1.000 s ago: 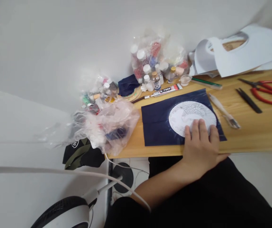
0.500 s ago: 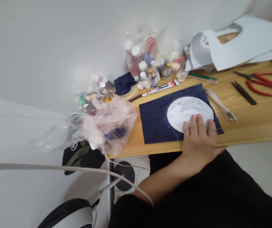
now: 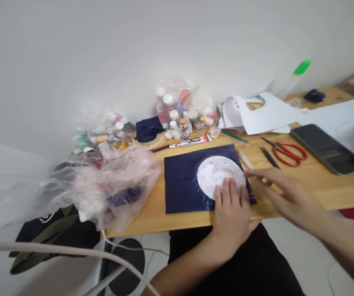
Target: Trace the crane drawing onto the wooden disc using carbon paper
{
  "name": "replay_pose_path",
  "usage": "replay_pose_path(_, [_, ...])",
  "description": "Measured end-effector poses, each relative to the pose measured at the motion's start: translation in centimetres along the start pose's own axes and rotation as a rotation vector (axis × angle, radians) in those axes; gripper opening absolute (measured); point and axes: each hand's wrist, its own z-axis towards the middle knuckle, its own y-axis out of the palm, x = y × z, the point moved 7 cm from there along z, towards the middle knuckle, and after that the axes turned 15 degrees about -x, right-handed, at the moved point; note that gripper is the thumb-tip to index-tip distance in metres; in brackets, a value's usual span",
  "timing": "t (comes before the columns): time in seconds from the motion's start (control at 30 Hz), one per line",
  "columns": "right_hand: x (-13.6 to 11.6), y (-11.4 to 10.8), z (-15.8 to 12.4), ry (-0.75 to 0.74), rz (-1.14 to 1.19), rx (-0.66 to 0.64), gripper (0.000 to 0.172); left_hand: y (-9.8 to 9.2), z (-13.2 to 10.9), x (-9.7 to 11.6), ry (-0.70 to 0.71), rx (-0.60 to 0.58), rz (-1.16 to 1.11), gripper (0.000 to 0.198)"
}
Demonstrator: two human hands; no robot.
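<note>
A round white paper (image 3: 209,181) with a line drawing of curved, scale-like patterns lies on a navy blue cloth (image 3: 180,193). On the paper's lower right part, my left hand (image 3: 232,209) rests palm down with its fingers spread, holding nothing. My right hand (image 3: 291,197) reaches in from the right, slightly blurred. Its fingers are stretched out, with the tips by the right edges of paper and cloth. I see nothing between them. A white pen-like tool (image 3: 245,159) lies just beyond those fingertips, its lower end hidden by the hand.
Red-handled pliers (image 3: 291,154), black tweezers (image 3: 270,158) and a phone (image 3: 328,148) lie on the right. Behind are a glue tube (image 3: 195,140), small bottles (image 3: 184,129) and cut white paper (image 3: 269,115). Plastic bags (image 3: 133,168) crowd the left. A cable (image 3: 103,255) crosses the lower left.
My right hand has come into view from the right, up to the cloth's edge. My left hand stays on the round paper. The camera view has shifted, showing more of the right side.
</note>
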Motion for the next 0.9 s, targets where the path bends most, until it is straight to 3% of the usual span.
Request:
replay_pose_path(0.23, [1.9, 3.0, 0.1, 0.063, 0.222, -0.083, 0.032, -0.2, -0.1, 0.0, -0.004, 0.074, -0.011, 0.077])
replay_pose_path(0.6, [-0.4, 2.8, 0.2, -0.068, -0.201, -0.034, 0.031, -0.6, 0.4, 0.0, -0.006, -0.048, -0.013, 0.083])
replay_pose_path(0.9, [-1.1, 3.0, 0.7, -0.115, -0.338, -0.044, 0.025, -0.7, 0.3, -0.1, 0.001, -0.11, -0.038, 0.084])
